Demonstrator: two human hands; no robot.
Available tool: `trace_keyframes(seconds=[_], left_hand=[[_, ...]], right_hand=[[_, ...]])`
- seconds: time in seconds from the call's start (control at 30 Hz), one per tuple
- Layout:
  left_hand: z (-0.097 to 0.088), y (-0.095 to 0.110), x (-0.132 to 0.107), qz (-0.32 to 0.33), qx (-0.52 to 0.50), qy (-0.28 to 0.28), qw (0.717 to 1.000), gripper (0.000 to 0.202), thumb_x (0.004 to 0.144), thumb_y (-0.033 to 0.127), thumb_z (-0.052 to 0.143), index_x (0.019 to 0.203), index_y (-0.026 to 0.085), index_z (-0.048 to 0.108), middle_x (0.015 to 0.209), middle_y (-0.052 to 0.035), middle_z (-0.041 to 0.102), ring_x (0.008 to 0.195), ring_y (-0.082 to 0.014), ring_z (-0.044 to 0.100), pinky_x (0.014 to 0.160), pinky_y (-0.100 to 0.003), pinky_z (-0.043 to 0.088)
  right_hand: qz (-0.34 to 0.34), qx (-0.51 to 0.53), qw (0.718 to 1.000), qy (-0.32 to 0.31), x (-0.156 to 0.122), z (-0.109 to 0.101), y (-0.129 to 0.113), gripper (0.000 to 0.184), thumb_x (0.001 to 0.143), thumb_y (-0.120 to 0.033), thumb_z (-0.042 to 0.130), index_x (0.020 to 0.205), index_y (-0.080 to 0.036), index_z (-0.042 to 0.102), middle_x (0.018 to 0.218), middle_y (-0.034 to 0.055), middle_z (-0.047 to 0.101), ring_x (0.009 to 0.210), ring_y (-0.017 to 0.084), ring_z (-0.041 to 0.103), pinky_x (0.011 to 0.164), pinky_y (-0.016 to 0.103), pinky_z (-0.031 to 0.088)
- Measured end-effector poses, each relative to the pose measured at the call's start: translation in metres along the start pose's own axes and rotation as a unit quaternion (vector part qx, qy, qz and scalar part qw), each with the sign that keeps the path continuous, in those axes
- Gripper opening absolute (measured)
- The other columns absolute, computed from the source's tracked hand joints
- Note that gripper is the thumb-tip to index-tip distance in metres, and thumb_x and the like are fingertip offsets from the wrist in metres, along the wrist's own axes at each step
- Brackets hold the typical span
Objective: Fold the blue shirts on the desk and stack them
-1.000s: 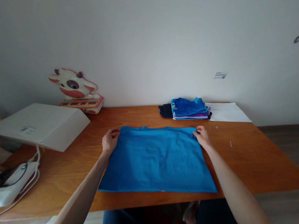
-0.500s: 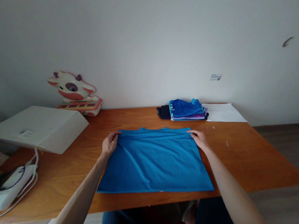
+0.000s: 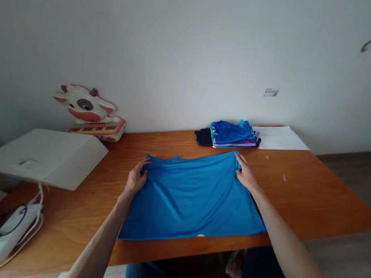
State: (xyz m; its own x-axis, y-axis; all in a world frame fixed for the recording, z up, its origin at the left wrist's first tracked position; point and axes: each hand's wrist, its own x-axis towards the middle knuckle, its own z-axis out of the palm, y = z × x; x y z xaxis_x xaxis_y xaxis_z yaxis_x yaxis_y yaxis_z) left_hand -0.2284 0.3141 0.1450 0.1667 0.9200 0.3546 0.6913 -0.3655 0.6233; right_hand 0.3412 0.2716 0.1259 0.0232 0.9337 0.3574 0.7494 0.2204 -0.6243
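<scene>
A plain blue shirt (image 3: 188,198) lies spread across the wooden table, with soft creases and a small white mark at its near edge. At its far left corner my left hand (image 3: 137,176) is closed, the fingers gripping the cloth. My right hand (image 3: 245,172) grips the far right corner between thumb and fingers, and that corner looks slightly raised. The near edge of the shirt lies close to the table's front edge. Part of the shirt's right side is behind my right forearm.
Folded clothes (image 3: 231,134) are stacked at the back beside a white sheet (image 3: 280,138). On the left stand a cow-shaped toy keyboard (image 3: 95,127) and a white box (image 3: 45,153). A white power strip (image 3: 8,234) with cables lies at front left, on the wooden table (image 3: 320,196).
My right hand has moved the shirt's far right corner slightly away from me and up, pulling the far edge straighter. My left hand stays at the left corner.
</scene>
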Motion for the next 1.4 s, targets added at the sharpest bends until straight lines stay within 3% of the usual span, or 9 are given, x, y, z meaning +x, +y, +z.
trace_keyframes(seconds=[0.1, 0.23, 0.4, 0.5, 0.6, 0.73, 0.97, 1.2, 1.4], left_hand=[[-0.001, 0.006, 0.000, 0.006, 0.002, 0.004, 1.000, 0.048, 0.091, 0.017, 0.048, 0.135, 0.025, 0.064, 0.159, -0.0053, 0.054, 0.150, -0.0256, 0.047, 0.126, -0.051, 0.039], [0.000, 0.005, 0.000, 0.038, 0.016, 0.050, 0.998, 0.054, 0.092, 0.017, 0.047, 0.145, 0.024, 0.059, 0.165, -0.0051, 0.047, 0.155, -0.0258, 0.040, 0.131, -0.051, 0.032], [0.013, -0.023, 0.005, 0.008, 0.046, 0.027, 0.999, 0.056, 0.091, 0.019, 0.049, 0.146, 0.023, 0.059, 0.163, -0.0074, 0.050, 0.154, -0.0298, 0.041, 0.130, -0.054, 0.032], [0.021, -0.036, 0.010, 0.007, 0.063, 0.017, 0.998, 0.051, 0.093, 0.021, 0.046, 0.141, 0.023, 0.063, 0.160, -0.0102, 0.053, 0.152, -0.0313, 0.044, 0.130, -0.057, 0.031], [0.022, -0.031, 0.010, -0.008, 0.089, 0.037, 0.995, 0.051, 0.098, 0.031, 0.045, 0.147, 0.024, 0.059, 0.159, -0.0130, 0.053, 0.152, -0.0339, 0.043, 0.129, -0.064, 0.025], [0.021, -0.011, 0.002, -0.046, 0.147, 0.035, 0.987, 0.060, 0.102, 0.045, 0.046, 0.157, 0.022, 0.049, 0.161, -0.0175, 0.050, 0.157, -0.0401, 0.031, 0.126, -0.073, 0.017], [0.020, -0.006, 0.000, -0.039, 0.142, 0.020, 0.989, 0.055, 0.104, 0.043, 0.042, 0.156, 0.025, 0.050, 0.160, -0.0137, 0.053, 0.158, -0.0363, 0.032, 0.128, -0.069, 0.015], [0.015, -0.009, 0.005, -0.010, 0.089, 0.033, 0.995, 0.051, 0.101, 0.035, 0.046, 0.150, 0.026, 0.056, 0.159, -0.0114, 0.052, 0.156, -0.0319, 0.037, 0.130, -0.060, 0.024], [-0.002, 0.006, -0.001, 0.055, 0.016, 0.125, 0.991, 0.060, 0.099, 0.027, 0.049, 0.159, 0.023, 0.043, 0.166, -0.0125, 0.042, 0.154, -0.0295, 0.039, 0.130, -0.051, 0.033]], right_hand=[[-0.025, -0.032, 0.999, -0.002, -0.001, -0.004, -0.008, 0.095, 0.081, -0.008, 0.050, 0.169, -0.032, 0.026, 0.175, -0.0024, 0.025, 0.159, 0.026, 0.032, 0.131, 0.046, 0.033], [-0.044, -0.066, 0.997, 0.010, 0.000, -0.006, -0.011, 0.096, 0.083, -0.008, 0.049, 0.171, -0.032, 0.017, 0.177, -0.0047, 0.017, 0.161, 0.026, 0.026, 0.132, 0.046, 0.030], [-0.037, -0.136, 0.989, -0.042, 0.004, 0.001, -0.007, 0.082, 0.086, -0.010, 0.052, 0.164, -0.031, 0.040, 0.163, 0.0026, 0.049, 0.153, 0.031, 0.040, 0.129, 0.057, 0.031], [-0.008, -0.151, 0.988, -0.040, 0.005, 0.003, -0.007, 0.078, 0.087, -0.010, 0.051, 0.163, -0.025, 0.042, 0.163, 0.0072, 0.048, 0.151, 0.031, 0.042, 0.129, 0.055, 0.032], [0.009, -0.140, 0.990, -0.023, 0.003, 0.001, -0.007, 0.084, 0.087, -0.012, 0.051, 0.168, -0.023, 0.031, 0.169, 0.0078, 0.039, 0.154, 0.031, 0.038, 0.129, 0.053, 0.031], [-0.006, -0.112, 0.994, -0.016, 0.002, -0.003, -0.003, 0.088, 0.088, -0.016, 0.053, 0.170, -0.031, 0.023, 0.171, 0.0036, 0.036, 0.156, 0.029, 0.037, 0.128, 0.054, 0.032], [-0.025, -0.142, 0.989, -0.013, 0.001, 0.003, -0.005, 0.053, 0.098, -0.037, 0.056, 0.151, -0.035, 0.058, 0.157, 0.0057, 0.057, 0.151, 0.036, 0.043, 0.125, 0.065, 0.030], [-0.043, -0.131, 0.990, 0.000, -0.001, -0.001, -0.014, 0.078, 0.098, -0.037, 0.055, 0.169, -0.035, 0.022, 0.172, 0.0044, 0.035, 0.154, 0.033, 0.040, 0.125, 0.060, 0.034], [-0.088, -0.137, 0.987, 0.010, -0.008, -0.010, -0.041, 0.085, 0.100, -0.033, 0.051, 0.171, -0.038, 0.004, 0.178, -0.0041, 0.015, 0.161, 0.030, 0.026, 0.132, 0.054, 0.026]])
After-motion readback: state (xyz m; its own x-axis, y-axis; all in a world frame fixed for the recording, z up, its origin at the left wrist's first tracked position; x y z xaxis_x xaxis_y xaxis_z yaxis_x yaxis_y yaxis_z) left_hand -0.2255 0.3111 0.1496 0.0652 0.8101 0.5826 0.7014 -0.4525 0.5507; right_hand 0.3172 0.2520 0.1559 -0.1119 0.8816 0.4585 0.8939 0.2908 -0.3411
